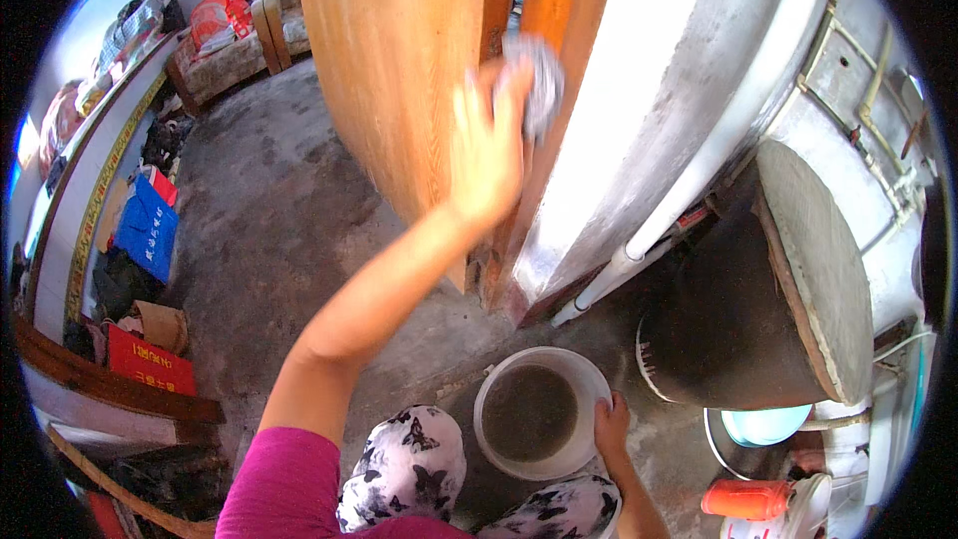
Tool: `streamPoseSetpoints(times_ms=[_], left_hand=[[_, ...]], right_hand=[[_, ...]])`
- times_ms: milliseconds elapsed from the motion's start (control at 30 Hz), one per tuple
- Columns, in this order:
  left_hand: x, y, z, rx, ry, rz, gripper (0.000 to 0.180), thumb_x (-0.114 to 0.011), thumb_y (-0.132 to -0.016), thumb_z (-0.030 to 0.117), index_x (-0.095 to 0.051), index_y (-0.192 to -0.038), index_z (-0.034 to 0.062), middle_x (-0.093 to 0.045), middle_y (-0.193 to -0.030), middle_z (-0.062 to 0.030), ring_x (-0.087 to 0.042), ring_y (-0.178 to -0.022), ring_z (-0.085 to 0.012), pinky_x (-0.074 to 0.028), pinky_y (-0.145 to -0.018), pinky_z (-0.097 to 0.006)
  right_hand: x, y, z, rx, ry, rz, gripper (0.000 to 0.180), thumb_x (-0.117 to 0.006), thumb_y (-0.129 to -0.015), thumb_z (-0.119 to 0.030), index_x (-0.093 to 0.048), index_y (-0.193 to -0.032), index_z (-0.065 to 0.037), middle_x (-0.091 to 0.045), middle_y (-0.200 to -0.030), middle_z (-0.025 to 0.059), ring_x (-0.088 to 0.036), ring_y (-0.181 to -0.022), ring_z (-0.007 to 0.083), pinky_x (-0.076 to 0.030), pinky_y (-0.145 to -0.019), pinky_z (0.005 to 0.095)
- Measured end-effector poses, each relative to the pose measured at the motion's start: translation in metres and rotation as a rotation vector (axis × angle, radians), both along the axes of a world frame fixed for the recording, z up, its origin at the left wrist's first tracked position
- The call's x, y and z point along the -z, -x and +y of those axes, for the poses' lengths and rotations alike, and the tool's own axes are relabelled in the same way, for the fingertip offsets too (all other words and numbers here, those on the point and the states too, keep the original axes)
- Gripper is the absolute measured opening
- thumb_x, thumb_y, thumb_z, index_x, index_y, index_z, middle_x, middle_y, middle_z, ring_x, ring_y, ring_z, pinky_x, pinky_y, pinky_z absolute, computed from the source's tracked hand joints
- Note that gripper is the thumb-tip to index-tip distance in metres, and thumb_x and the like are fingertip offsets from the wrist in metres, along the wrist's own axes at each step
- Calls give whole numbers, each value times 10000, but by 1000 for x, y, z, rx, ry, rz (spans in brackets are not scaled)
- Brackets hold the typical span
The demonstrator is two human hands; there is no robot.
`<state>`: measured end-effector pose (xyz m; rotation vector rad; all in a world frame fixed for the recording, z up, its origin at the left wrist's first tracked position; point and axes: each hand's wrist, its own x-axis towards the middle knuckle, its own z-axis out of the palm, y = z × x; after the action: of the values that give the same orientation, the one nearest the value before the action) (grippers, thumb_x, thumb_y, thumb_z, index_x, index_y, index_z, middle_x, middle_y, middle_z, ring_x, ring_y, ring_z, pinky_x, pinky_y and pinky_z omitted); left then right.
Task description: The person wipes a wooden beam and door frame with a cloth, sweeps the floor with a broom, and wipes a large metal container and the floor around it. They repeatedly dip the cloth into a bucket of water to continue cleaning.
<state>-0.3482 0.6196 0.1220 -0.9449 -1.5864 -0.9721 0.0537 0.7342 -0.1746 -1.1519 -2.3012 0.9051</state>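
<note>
My left hand (489,145) is raised against the edge of an orange-brown wooden door (399,70) and its frame, pressing a grey-white cloth (539,80) on the wood. My right hand (611,422) rests low on the rim of a white bucket (491,394) that stands on the concrete floor and holds murky brownish water. My knees in black-and-white butterfly-print trousers (404,464) show just below the bucket.
A big dark barrel with a round wooden lid (818,269) stands right of the bucket, with a white pipe (649,240) along the wall. An orange container (746,499) and a pale blue basin (763,426) sit lower right. Bags, boxes and clutter line the left wall.
</note>
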Motion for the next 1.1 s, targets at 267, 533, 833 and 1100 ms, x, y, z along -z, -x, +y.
streamPoseSetpoints(times_ms=[267,533,833,1100], left_hand=[[89,-48,-67,272,472,-217,522,-605,-776,-32,-641,-1261,157,-590,-1161,-105,-575,-1159,-331,-573,-878,-417],[-196,10,11,486,-404,438,566,-490,-882,-117,-396,-1421,28,-469,-1283,-271,-503,-1181,-418,-395,-1060,-466],[17,-18,1,174,-46,-50,696,-660,-721,-50,-457,-1378,58,-489,-1284,-261,-463,-1193,-465,-379,-1031,-601],[126,-19,-87,94,407,-376,608,-679,-652,-39,-650,-1207,208,-530,-1071,-113,-599,-1044,-349,-568,-775,-446]], right_hand=[[10,3,14,-104,-68,-142,414,-570,-953,-245,-562,-1242,51,-606,-1188,290,-599,-1086,455,-471,-939,522],[9,1,6,-75,-43,-129,371,-575,-956,-222,-579,-1223,36,-635,-1160,256,-612,-1082,430,-481,-932,491],[-1,1,-2,-92,-45,-8,324,-552,-940,-186,-601,-1177,29,-667,-1077,260,-644,-1009,430,-489,-900,474],[8,3,4,-30,-15,-33,362,-555,-952,-220,-601,-1198,42,-647,-1150,265,-623,-1068,424,-471,-944,487]])
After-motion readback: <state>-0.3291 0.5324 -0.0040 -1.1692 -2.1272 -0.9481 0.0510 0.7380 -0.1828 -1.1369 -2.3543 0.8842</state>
